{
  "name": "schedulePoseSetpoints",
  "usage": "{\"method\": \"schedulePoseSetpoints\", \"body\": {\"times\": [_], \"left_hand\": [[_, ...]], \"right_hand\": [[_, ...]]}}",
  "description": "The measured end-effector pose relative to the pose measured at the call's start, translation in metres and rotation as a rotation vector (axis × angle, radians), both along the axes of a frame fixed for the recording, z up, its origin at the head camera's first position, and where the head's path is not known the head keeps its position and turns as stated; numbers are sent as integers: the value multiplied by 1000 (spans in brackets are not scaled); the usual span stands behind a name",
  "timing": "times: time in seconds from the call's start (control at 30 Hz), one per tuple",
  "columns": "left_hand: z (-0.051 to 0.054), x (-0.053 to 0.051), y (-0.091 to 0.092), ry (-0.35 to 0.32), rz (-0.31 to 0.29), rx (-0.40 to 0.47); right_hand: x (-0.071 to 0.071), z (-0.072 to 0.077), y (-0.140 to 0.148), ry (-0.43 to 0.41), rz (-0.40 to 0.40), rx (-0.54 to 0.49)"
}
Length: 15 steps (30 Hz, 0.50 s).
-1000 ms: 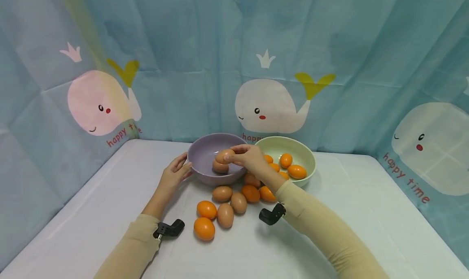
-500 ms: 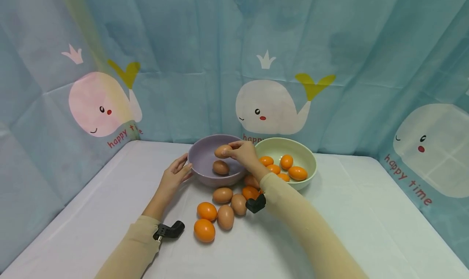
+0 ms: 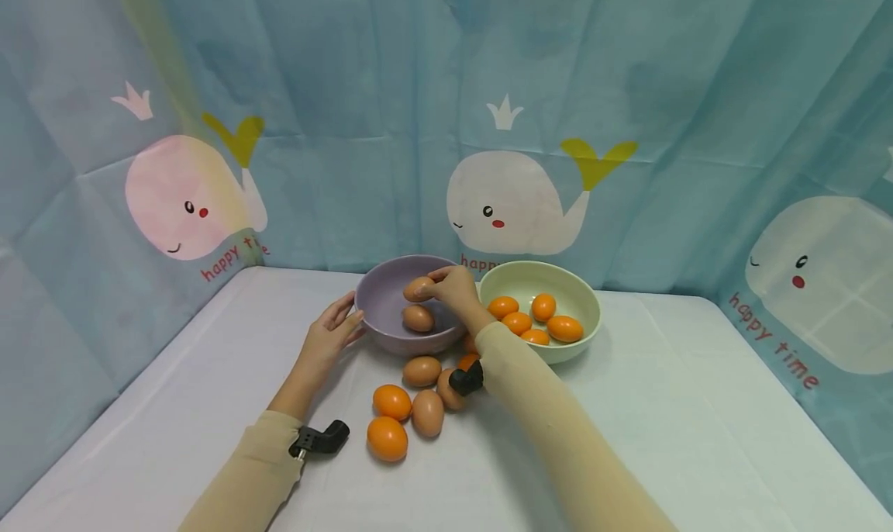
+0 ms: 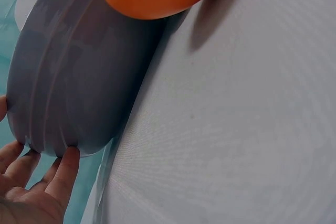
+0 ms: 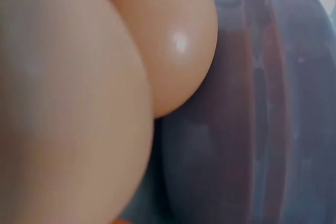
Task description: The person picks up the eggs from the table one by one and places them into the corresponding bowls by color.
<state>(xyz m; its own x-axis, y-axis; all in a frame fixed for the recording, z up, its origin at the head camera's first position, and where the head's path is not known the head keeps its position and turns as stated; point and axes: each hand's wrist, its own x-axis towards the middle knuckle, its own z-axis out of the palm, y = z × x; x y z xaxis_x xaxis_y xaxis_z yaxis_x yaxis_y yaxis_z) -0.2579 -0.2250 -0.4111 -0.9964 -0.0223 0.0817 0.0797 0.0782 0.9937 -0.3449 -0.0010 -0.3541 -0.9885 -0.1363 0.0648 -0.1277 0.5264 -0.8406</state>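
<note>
At the left side of the purple bowl (image 3: pixel 380 338), my left hand (image 3: pixel 328 340) rests its spread fingers against the wall, the thumb at the rim. The left wrist view shows the fingertips (image 4: pixel 71 156) touching the outer wall, the fingers fairly straight. Over the inside of this bowl my right hand (image 3: pixel 453 290) pinches a brown egg (image 3: pixel 417 288) between thumb and fingers. Another brown egg (image 3: pixel 418 318) lies in the bowl, just below it. Large blurred brown eggs (image 5: pixel 178 40) beside the purple bowl fill much of the right wrist view.
A pale green bowl (image 3: pixel 589 334) with several orange eggs (image 3: pixel 565 329) stands right of the purple one. In front lie loose brown eggs (image 3: pixel 428 413) and orange eggs (image 3: pixel 387 439) on the white table (image 3: pixel 698 439). My right forearm covers part of this group. A whale-print curtain (image 3: pixel 349 129) hangs behind.
My right hand has shifted slightly left with the brown egg, and its forearm has swung left over the loose eggs. The left hand stays at the purple bowl.
</note>
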Motion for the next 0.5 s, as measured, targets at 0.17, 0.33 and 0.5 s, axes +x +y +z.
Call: {"method": "schedulePoseSetpoints", "body": {"times": [0.17, 0.33, 0.5], "left_hand": [[1, 1, -2, 4, -4, 1], [0, 0, -3, 4, -10, -9], [-1, -1, -2, 6, -13, -11]], "right_hand": [[0, 0, -3, -18, 14, 36], [0, -1, -3, 0, 25, 114], [-1, -3, -3, -12, 49, 160]]}}
